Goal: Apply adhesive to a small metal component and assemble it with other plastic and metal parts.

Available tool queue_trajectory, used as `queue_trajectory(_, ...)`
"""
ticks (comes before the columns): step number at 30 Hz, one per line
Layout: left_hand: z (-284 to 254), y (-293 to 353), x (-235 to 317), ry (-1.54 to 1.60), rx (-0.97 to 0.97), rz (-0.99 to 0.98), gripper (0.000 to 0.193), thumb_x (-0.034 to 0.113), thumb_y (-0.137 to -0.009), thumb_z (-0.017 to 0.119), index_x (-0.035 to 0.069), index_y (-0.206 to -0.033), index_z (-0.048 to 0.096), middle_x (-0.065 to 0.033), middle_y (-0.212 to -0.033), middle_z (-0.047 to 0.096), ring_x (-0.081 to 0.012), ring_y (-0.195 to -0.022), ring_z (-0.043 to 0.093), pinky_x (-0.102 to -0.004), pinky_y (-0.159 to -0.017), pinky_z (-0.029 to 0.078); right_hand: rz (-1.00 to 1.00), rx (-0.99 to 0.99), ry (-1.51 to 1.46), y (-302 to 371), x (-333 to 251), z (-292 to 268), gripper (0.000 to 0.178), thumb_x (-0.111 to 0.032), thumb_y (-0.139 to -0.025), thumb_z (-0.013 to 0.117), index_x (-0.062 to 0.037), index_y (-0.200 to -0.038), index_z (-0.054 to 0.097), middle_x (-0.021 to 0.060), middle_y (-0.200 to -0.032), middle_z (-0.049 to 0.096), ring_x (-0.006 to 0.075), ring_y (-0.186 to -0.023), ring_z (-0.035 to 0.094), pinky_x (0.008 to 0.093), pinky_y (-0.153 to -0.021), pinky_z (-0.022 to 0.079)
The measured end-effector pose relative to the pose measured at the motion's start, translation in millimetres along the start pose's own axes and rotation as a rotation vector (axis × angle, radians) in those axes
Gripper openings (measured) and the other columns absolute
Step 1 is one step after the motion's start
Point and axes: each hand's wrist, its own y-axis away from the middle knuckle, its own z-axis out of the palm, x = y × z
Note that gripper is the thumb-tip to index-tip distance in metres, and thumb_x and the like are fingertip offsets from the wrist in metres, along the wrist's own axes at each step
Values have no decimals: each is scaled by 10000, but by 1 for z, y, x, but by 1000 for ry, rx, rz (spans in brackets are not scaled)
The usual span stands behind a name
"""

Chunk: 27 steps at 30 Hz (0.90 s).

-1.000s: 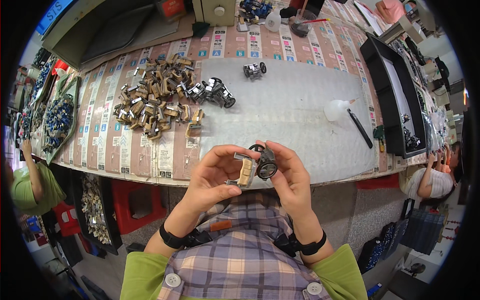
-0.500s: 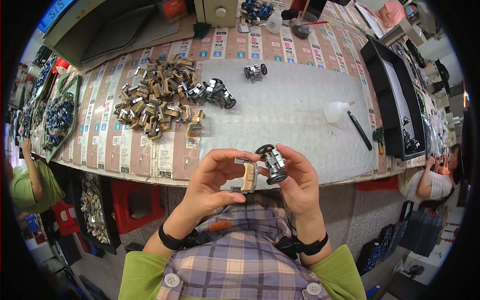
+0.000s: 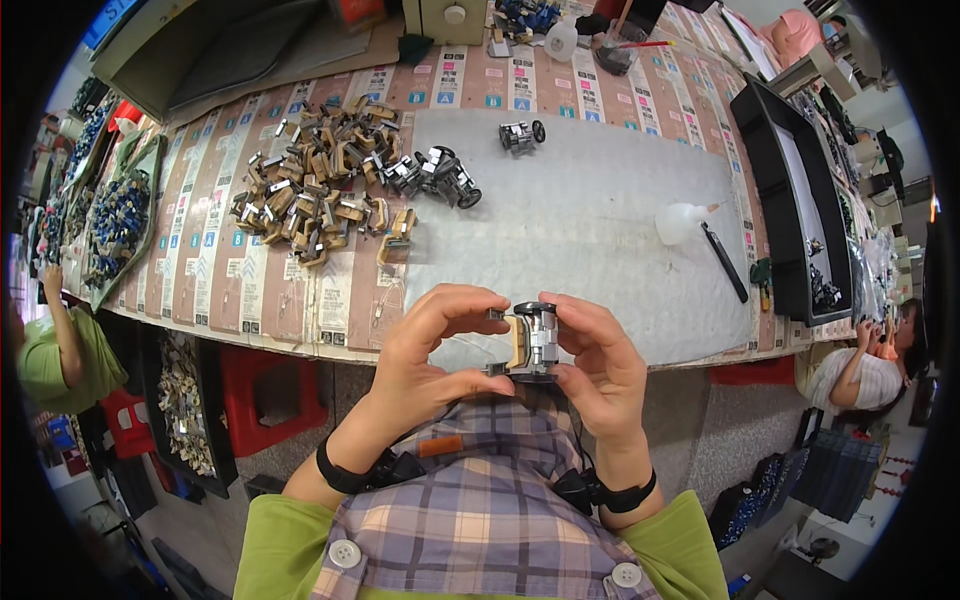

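Note:
Just beyond the table's front edge, above my lap, my left hand [image 3: 432,345] pinches a small tan and grey toy-vehicle body [image 3: 516,343] between thumb and fingers. Opposite it, my right hand [image 3: 603,365] grips a silver-and-black wheeled chassis [image 3: 543,338] by its two black wheels. The two parts meet side by side; whether they are joined I cannot tell. A heap of similar tan bodies [image 3: 325,185] lies on the table's left, one of them at the heap's right edge. Several wheeled chassis [image 3: 440,175] lie against that heap, and a single chassis [image 3: 521,136] stands farther back.
A grey mat [image 3: 570,230] covers the middle of the table. On its right are a white squeeze bottle [image 3: 682,223] and a black pen-like tool [image 3: 724,262]. A long black tray [image 3: 770,190] stands beyond. Red stools [image 3: 265,385] and a parts bin [image 3: 187,410] are below left.
My hands have come together, bringing the chassis from a gap up against the tan body. The chassis has turned more upright. The table scene has shifted slightly in view.

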Motion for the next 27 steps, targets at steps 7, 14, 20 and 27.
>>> queue_trajectory(7, -1, -2, 2, -105, -11, 26, 582, 155, -583, 768, 24, -1086, 506, -96, -1044, 512, -191, -911, 566, -295, -792, 479, 21, 16, 144, 2, 0, -4, 435, 77, -693, 593, -15, -1111, 513, 165, -1174, 496, 249, -1107, 469, 327, -917, 380)
queue_trajectory(14, -3, -5, 6, -172, -21, 49, 562, 157, -583, 765, 21, -1071, 522, -93, -1006, 527, -184, -872, 572, -285, -759, 480, 46, 30, 134, 2, 0, -3, 419, 65, -692, 600, -19, -1095, 522, 161, -1176, 500, 251, -1103, 476, 327, -918, 376)
queue_trajectory(20, -5, -8, 8, -171, -52, 44, 556, 158, -575, 768, 22, -1059, 532, -90, -990, 536, -177, -848, 573, -279, -742, 478, 32, 32, 105, 3, 2, -3, 407, 50, -714, 596, -15, -1107, 511, 160, -1176, 496, 231, -1069, 492, 309, -850, 424)
queue_trajectory(27, -3, -9, 6, -158, -55, 64, 562, 179, -571, 768, 11, -1055, 537, -95, -961, 546, -182, -832, 569, -273, -737, 469, 31, 17, 86, 4, 3, -4, 407, 60, -716, 588, -15, -1108, 509, 167, -1182, 486, 220, -1053, 495, 302, -810, 437)
